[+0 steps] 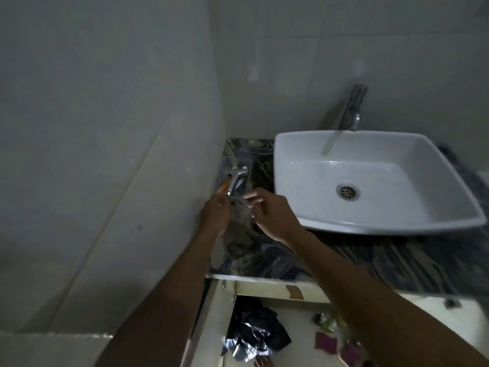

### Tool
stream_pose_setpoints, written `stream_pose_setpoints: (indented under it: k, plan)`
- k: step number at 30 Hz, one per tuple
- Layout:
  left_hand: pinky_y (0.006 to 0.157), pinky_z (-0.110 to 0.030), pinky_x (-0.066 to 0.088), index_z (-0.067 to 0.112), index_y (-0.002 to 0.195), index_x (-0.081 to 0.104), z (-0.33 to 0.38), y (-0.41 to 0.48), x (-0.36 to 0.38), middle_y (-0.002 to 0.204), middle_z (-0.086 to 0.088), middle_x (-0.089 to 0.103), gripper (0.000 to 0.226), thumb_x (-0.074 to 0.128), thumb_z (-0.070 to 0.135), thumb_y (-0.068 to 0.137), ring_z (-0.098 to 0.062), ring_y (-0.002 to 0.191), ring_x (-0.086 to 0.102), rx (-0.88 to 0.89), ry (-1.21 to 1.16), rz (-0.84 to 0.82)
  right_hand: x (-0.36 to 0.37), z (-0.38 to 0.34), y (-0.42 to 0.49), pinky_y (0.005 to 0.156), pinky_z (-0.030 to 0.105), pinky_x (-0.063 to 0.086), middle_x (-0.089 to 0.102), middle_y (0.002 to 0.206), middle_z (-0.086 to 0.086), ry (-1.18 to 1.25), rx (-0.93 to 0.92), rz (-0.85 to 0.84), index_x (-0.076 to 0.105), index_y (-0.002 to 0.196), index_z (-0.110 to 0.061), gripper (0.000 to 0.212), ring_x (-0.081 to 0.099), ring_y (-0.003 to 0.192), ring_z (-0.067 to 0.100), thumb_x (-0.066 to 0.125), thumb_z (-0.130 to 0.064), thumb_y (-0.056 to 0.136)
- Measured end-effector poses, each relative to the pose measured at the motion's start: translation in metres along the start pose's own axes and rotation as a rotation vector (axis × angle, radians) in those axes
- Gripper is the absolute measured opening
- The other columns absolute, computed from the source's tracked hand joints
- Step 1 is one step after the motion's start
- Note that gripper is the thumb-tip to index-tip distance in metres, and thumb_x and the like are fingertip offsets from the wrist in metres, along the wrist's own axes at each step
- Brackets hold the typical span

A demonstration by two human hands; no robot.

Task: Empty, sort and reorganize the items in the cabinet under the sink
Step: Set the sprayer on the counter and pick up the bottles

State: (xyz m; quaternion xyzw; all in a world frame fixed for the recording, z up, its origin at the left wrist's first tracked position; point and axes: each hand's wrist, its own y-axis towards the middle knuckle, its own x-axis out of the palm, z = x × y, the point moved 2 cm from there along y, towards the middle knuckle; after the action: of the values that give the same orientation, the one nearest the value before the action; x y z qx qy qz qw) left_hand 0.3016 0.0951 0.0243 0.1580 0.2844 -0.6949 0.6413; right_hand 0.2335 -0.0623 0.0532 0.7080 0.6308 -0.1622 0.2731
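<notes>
Dim grey-tiled walls [105, 128] met in a corner behind a dark, swirl-patterned counter [264, 258]. Over the counter's left end, the person's left hand [215, 217] and right hand [271, 214] were close together, fingers curled. Each pinched one end of a thin shiny item [238, 200] that was too blurred to identify.

Just behind the hands, near the wall, a chrome hand sprayer [236, 181] lay in a clear packet [225, 170]. An orange and yellow patch on the packet was too blurred to read.

To the right, a white rectangular basin [383, 226] sat on top of the counter, with a metal drain [347, 192] in its floor. A tall chrome tap [352, 109] stood behind it.

Both bare forearms reached up from the bottom edge and hid part of what was under the counter. Between them, the cabinet [264, 290] under the sink stood open. A crumpled black plastic bag [254, 321] showed below the opening, with something silvery among its folds. Right of the bag, on a pale surface, lay small green things [328, 323] and maroon pieces [326, 343], partly behind the right forearm.
</notes>
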Motion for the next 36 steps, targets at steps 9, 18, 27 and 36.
stream_pose_setpoints:
  k: [9, 18, 27, 36]
  plan:
    - [0.048, -0.022, 0.043, 0.012, 0.085, 0.066, 0.008, -0.13, 0.089, 0.072, -0.005, 0.069, 0.021, 0.049, 0.0, 0.091, -0.016, 0.057, 0.063, 0.128, -0.121, -0.328, -0.142, 0.092, -0.219, 0.06, 0.024, 0.047, 0.068, 0.075, -0.011, -0.336, 0.206, 0.044, 0.071, 0.089, -0.025, 0.009, 0.059, 0.061, 0.007, 0.064, -0.025, 0.084]
    - [0.065, -0.024, 0.046, 0.026, 0.086, 0.07, 0.022, -0.28, 0.251, 0.085, -0.005, 0.07, 0.018, 0.058, 0.014, 0.091, -0.02, 0.074, 0.063, 0.281, 0.128, -0.692, -0.203, 0.175, -0.463, 0.069, 0.025, 0.046, 0.069, 0.078, -0.005, -0.342, 0.876, 0.02, 0.068, 0.094, -0.029, 0.013, 0.066, 0.081, 0.014, 0.063, -0.033, 0.083]
    - [0.093, -0.035, 0.052, 0.02, 0.112, 0.068, 0.015, -0.353, 0.36, 0.113, -0.003, 0.07, 0.024, 0.062, 0.025, 0.089, -0.022, 0.102, 0.065, 0.362, 0.359, -0.978, -0.175, 0.21, -0.55, 0.095, 0.031, 0.046, 0.065, 0.119, 0.001, -0.226, 1.217, 0.069, 0.059, 0.113, -0.03, 0.025, 0.055, 0.117, 0.019, 0.062, -0.036, 0.088]
    - [0.104, -0.031, 0.043, 0.023, 0.119, 0.063, -0.058, -0.321, 0.47, 0.122, 0.0, 0.065, 0.034, 0.062, 0.028, 0.085, -0.015, 0.115, 0.057, 0.386, 0.512, -1.119, -0.11, 0.302, -0.54, 0.098, 0.031, 0.047, 0.064, 0.129, 0.003, -0.111, 1.338, 0.071, 0.06, 0.125, -0.023, 0.042, 0.058, 0.119, 0.024, 0.064, -0.036, 0.086]
